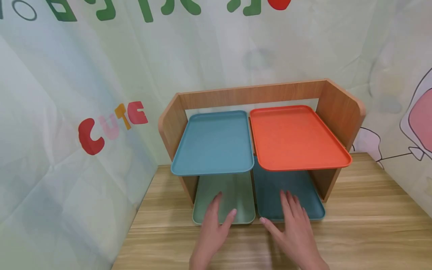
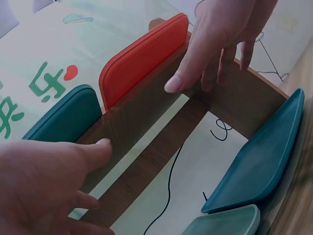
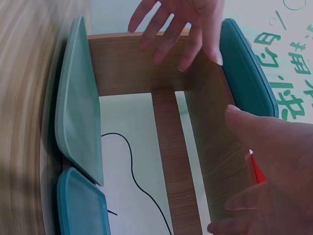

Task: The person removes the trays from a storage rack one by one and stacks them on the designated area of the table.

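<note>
Both hands hold nothing, fingers spread and reaching toward the lower level of a wooden shelf (image 1: 253,92). My left hand (image 1: 216,228) is in front of a pale green tray (image 1: 233,187) at the lower left, overlapping its front edge in the head view. My right hand (image 1: 293,227) is at the front of a dark teal tray (image 1: 287,187) at the lower right. On the upper level lie a blue tray (image 1: 216,142) at left and an orange-red tray (image 1: 297,138) at right, their front edges jutting past the shelf. Both wrist views show the fingers spread apart.
The shelf stands on a wood-grain table (image 1: 364,225), with raised side panels (image 1: 341,112) at both ends. Behind it and at the left hangs a pale printed cloth (image 1: 209,52) with coloured letters. A thin black line (image 3: 132,171) curves across the pale backdrop seen through the shelf.
</note>
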A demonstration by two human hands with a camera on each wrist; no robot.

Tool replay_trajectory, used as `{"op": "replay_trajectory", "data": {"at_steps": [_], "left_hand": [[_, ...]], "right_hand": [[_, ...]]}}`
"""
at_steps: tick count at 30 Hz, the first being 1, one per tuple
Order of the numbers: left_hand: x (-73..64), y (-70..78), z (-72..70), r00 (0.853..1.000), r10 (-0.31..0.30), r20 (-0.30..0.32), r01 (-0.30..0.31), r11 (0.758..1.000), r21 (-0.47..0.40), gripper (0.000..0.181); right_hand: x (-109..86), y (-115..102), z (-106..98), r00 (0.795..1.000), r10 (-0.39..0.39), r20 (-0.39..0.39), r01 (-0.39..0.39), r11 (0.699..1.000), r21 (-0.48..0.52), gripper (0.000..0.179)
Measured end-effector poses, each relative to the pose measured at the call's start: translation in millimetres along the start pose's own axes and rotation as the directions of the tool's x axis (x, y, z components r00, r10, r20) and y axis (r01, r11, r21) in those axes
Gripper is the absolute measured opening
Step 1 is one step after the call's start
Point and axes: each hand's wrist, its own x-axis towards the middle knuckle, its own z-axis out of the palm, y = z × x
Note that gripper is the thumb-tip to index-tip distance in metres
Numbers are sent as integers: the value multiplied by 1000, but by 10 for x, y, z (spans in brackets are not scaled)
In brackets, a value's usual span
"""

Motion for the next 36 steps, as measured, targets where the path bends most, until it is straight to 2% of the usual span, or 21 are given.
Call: {"op": "replay_trajectory", "data": {"at_steps": [2,4,7,9,13,15,17,21,24,27,31,34,36], "left_hand": [[27,-33,-16,999,13,-45,-17,996,-82,65],[51,-66,-33,997,-1,-77,-11,987,-159,62],[92,-119,-60,991,-51,-123,16,963,-268,55],[118,-155,-81,980,-97,-175,34,942,-334,50],[155,-224,-148,939,-173,-297,33,906,-421,42],[175,-260,-190,915,-214,-343,41,893,-448,40],[195,-290,-235,891,-256,-374,47,873,-486,39],[258,-354,-328,844,-309,-439,50,859,-509,40],[312,-408,-394,819,-323,-474,58,868,-493,40],[354,-466,-450,810,-350,-470,88,866,-493,42],[402,-539,-503,804,-374,-462,123,865,-486,44],[451,-581,-525,805,-361,-471,111,872,-477,43],[493,-598,-537,808,-343,-479,96,879,-466,42]], "right_hand": [[19,-4,-25,1000,-1,-29,3,999,47,94],[34,-9,-50,999,11,-39,-7,995,99,93],[47,-21,-93,998,50,-45,-41,981,189,88],[54,-29,-116,995,86,-59,-69,966,251,83],[76,-28,-132,975,156,-158,-84,918,388,66],[93,-17,-133,960,172,-219,-56,889,454,59],[111,-7,-142,950,191,-247,-35,852,523,54],[140,-1,-189,943,247,-223,-50,767,640,51],[163,-3,-237,938,291,-188,-81,713,697,50],[183,5,-279,933,320,-166,-108,688,718,51],[208,26,-314,927,350,-135,-148,673,725,53],[229,45,-339,919,376,-116,-176,656,734,54],[249,56,-359,913,393,-110,-180,630,755,52]]}}
